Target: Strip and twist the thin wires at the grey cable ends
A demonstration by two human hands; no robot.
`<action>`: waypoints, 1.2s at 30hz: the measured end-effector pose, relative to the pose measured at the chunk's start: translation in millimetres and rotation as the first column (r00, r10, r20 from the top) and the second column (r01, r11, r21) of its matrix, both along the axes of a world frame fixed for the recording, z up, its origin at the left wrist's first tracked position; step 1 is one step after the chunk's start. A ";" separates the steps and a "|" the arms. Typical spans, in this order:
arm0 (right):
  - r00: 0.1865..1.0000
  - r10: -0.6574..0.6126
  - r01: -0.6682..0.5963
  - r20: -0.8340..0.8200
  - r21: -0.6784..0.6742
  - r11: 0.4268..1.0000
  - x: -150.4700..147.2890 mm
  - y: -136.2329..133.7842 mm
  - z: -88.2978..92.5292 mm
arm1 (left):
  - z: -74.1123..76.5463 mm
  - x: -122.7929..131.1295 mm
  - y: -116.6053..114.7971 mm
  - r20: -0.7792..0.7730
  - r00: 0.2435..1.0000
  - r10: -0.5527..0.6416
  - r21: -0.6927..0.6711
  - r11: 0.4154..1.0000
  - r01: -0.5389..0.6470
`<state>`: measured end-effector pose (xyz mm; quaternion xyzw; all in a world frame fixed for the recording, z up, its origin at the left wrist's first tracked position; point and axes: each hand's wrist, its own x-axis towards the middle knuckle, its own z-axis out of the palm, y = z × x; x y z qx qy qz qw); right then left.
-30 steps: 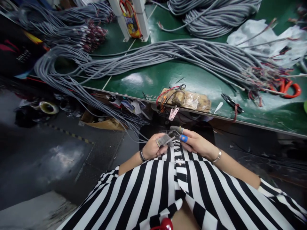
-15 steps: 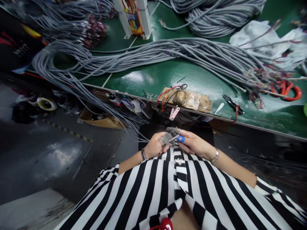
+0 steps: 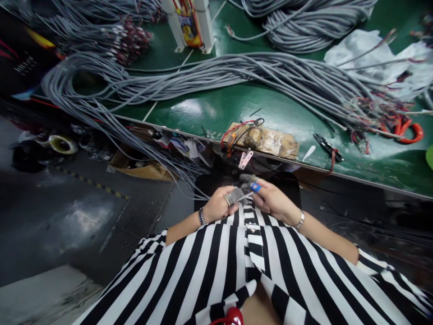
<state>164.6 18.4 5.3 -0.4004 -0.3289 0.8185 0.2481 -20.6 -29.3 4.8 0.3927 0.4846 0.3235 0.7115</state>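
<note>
My left hand (image 3: 218, 203) is closed in front of my waist, with grey wrapping on its thumb. It grips a thin grey cable (image 3: 246, 196), whose light end sticks out to the right past the thumb. My right hand (image 3: 272, 198) is just beside it, fingers bent together, with grey covers on the fingertips and a blue band round one digit. Its fingertips are blurred and lie slightly above the cable end; what they pinch, if anything, is too small to make out. Grey cables from the long bundle (image 3: 203, 81) hang over the table edge toward my left hand.
On the green table (image 3: 203, 108) lie a taped wooden block (image 3: 270, 142) with wires and a pink clip (image 3: 245, 159), dark-handled cutters (image 3: 328, 146) and orange-handled scissors (image 3: 411, 133). More cable coils (image 3: 311, 27) and a plastic bag (image 3: 358, 52) are behind. A cardboard box (image 3: 142, 167) stands below.
My right hand has risen slightly, its fingertips lifting up and away from the cable end. My left hand has stayed nearly in place, and the view has shifted a little.
</note>
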 end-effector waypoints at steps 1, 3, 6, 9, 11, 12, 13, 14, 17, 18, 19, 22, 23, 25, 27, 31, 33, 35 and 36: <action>0.996 -0.087 0.087 0.013 -0.009 0.996 2.0 2.7 -0.7 | 0.7 -0.3 -0.8 0.001 1.000 -0.019 0.001 1.000 0.019; 0.985 -0.173 0.174 0.011 -0.010 0.985 7.2 6.3 -1.1 | 1.4 -0.8 -1.7 0.002 1.000 -0.018 -0.004 1.000 0.018; 0.999 0.024 -0.023 -0.044 0.017 1.000 13.0 4.4 1.7 | 0.3 -0.6 -0.6 0.006 0.997 0.077 -0.006 0.997 -0.077; 0.970 0.233 -0.228 -0.072 0.064 0.971 12.2 -1.3 7.0 | -1.5 0.7 1.9 0.001 0.993 0.120 -0.004 0.993 -0.120; 0.961 0.266 -0.260 -0.080 0.076 0.963 9.6 -3.3 9.1 | -2.1 1.5 3.1 -0.008 0.994 0.113 -0.012 0.994 -0.113; 0.960 0.266 -0.260 -0.084 0.074 0.963 8.3 -3.5 9.2 | -2.2 1.7 3.4 -0.010 0.994 0.108 -0.014 0.994 -0.108; 0.961 0.261 -0.256 -0.088 0.071 0.964 7.2 -3.3 8.7 | -2.3 1.8 3.6 -0.011 0.995 0.103 -0.013 0.995 -0.103; 0.963 0.255 -0.249 -0.091 0.069 0.966 6.3 -2.9 7.6 | -2.5 1.8 3.6 -0.013 0.995 0.097 -0.011 0.995 -0.098; 0.963 0.247 -0.242 -0.109 0.056 0.969 5.0 -1.0 3.5 | -3.2 1.0 3.7 -0.026 0.997 0.078 -0.009 0.997 -0.079; 0.963 0.245 -0.241 -0.115 0.051 0.969 5.0 -0.5 2.4 | -3.6 0.7 3.8 -0.030 0.997 0.072 -0.011 0.997 -0.072; 0.962 0.244 -0.240 -0.120 0.046 0.970 5.1 0.0 1.7 | -3.8 0.5 4.0 -0.032 0.997 0.065 -0.013 0.998 -0.066; 0.961 0.246 -0.244 -0.123 0.035 0.969 5.1 0.1 1.9 | -4.2 0.7 4.8 -0.035 0.998 0.050 -0.024 0.998 -0.051; 0.960 0.251 -0.249 -0.123 0.034 0.968 4.8 -0.4 2.4 | -4.2 1.0 5.2 -0.034 0.998 0.047 -0.030 0.998 -0.048; 0.959 0.258 -0.256 -0.115 0.032 0.966 3.4 -2.2 3.0 | -4.0 2.0 6.0 -0.031 0.999 0.038 -0.040 0.998 -0.040; 0.964 0.250 -0.248 -0.091 0.029 0.968 1.0 -3.8 2.6 | -3.8 2.9 6.5 -0.028 0.999 0.030 -0.039 0.999 -0.031; 0.990 0.122 -0.124 -0.064 -0.018 0.992 1.7 2.7 -0.4 | -2.4 2.5 4.6 -0.038 0.999 -0.013 -0.011 1.000 0.013; 0.995 -0.076 0.073 -0.064 -0.043 0.996 8.4 12.0 -1.8 | -1.8 0.7 2.1 -0.048 0.995 -0.087 0.016 0.996 0.087; 0.965 -0.254 0.252 -0.059 -0.038 0.967 17.2 20.1 -2.7 | -2.2 -1.4 -0.3 -0.051 0.991 -0.120 0.019 0.992 0.121; 0.959 -0.277 0.276 -0.059 -0.023 0.961 20.8 22.1 -2.9 | -2.8 -2.2 -1.1 -0.044 0.994 -0.099 0.010 0.995 0.099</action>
